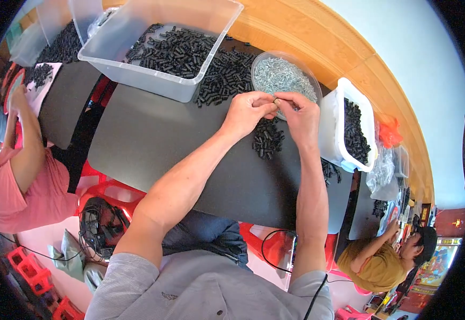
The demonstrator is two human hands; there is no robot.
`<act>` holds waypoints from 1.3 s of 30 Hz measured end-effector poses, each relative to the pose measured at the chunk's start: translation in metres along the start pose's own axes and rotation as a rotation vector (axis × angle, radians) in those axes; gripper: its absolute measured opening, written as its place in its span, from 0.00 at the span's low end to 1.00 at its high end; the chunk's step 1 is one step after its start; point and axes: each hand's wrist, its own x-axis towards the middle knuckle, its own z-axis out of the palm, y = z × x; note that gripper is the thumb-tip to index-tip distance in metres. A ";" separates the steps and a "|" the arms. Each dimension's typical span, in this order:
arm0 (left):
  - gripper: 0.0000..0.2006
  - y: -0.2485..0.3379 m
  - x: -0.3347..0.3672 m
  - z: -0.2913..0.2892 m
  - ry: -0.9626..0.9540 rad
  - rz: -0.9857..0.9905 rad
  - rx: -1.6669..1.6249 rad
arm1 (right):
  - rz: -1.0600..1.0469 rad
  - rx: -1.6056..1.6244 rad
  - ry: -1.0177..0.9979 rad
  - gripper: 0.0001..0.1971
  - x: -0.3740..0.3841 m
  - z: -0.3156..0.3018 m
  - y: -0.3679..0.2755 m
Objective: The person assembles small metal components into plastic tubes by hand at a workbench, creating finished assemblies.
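Note:
My left hand (247, 113) and my right hand (302, 120) meet over the dark table, fingertips pinched together. Whatever sits between them is too small and covered to name. Just behind the fingers stands a round clear tub (314, 85) full of small shiny silvery pieces (283, 74). Below the hands lies a small pile of short black ribbed plastic parts (268, 140). A larger heap of the same black parts (227, 74) spreads to the left of the tub.
At the back left, a big translucent bin (142, 77) holds many black parts. A white basket (333, 125) with more stands to the right, near plastic bags (383, 173). One person in pink (24, 186) works at the left, another in mustard (374, 264) at the right.

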 end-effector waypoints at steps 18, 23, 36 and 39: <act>0.25 0.014 -0.009 0.004 -0.053 0.410 0.669 | 0.394 0.451 -0.226 0.13 0.007 -0.020 0.006; 0.22 0.010 -0.007 0.003 -0.058 0.566 0.685 | 0.440 0.463 -0.260 0.14 0.007 -0.023 0.005; 0.19 0.015 -0.010 0.005 0.062 0.657 0.683 | 0.471 0.382 -0.423 0.07 0.008 -0.026 0.004; 0.20 0.014 -0.009 0.005 0.096 0.658 0.694 | 0.461 0.435 -0.343 0.08 0.005 -0.020 -0.002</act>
